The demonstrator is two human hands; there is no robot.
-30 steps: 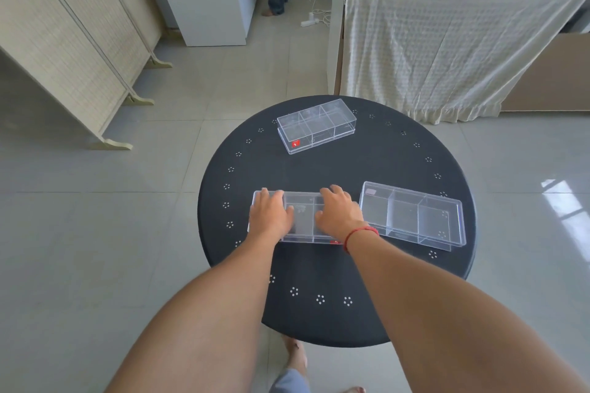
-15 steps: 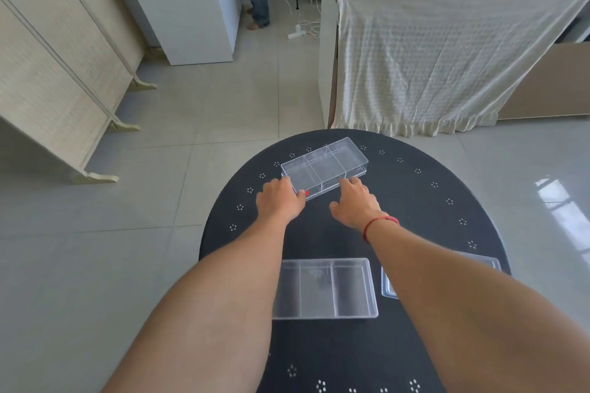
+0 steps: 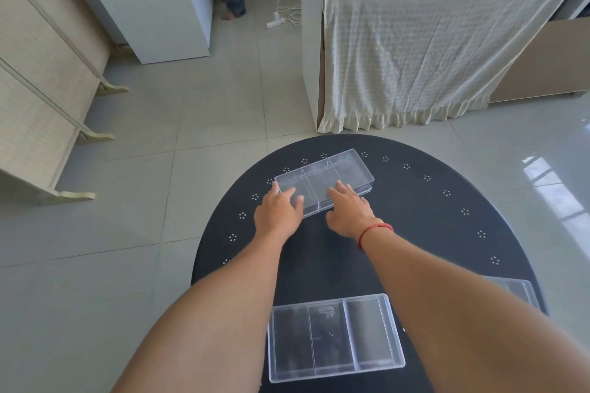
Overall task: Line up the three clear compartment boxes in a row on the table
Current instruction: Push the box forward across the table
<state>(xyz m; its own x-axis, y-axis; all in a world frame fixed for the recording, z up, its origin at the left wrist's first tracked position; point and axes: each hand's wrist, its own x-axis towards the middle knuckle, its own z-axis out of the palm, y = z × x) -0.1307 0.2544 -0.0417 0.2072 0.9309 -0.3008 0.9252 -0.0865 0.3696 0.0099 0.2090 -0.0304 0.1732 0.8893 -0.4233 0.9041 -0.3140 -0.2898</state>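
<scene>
Laying flat-fingered left grip (image 3: 277, 214) and right grip (image 3: 349, 210) on the skewed far clear plastic box (image 3: 324, 180), I judge it last to align.

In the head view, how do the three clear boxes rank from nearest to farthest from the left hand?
1. Far box, touched by the left hand.
2. Middle box, near the person.
3. Right box, mostly behind the right forearm.

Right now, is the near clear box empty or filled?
Empty: all three compartments of the near clear box show only the dark table through them; the small white marks look like the tabletop's dot pattern.
</scene>
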